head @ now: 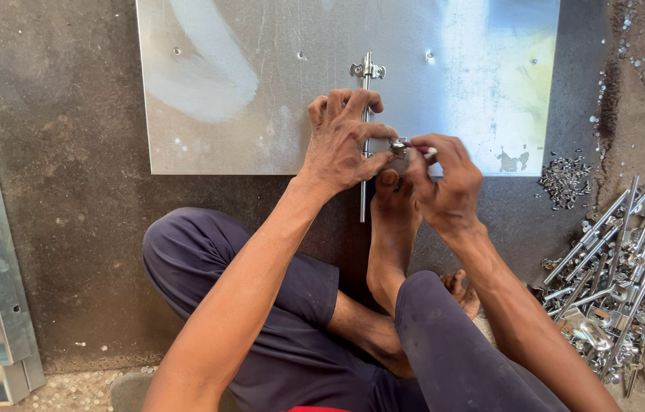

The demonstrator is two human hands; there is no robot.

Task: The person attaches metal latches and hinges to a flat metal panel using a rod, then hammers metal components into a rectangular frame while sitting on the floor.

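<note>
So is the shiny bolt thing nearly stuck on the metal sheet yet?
Partly. The top bracket already sits on the metal sheet, with the rod running through it. Right now the left hand steadies the rod while the right hand works on a second bracket lower down. A pile of spare rods lies beside, untouched.

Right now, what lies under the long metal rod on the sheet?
The metal rod lies on the shiny metal sheet, its lower end over the dark floor. The left hand and right hand cover its middle, hiding the fitting there.
</note>
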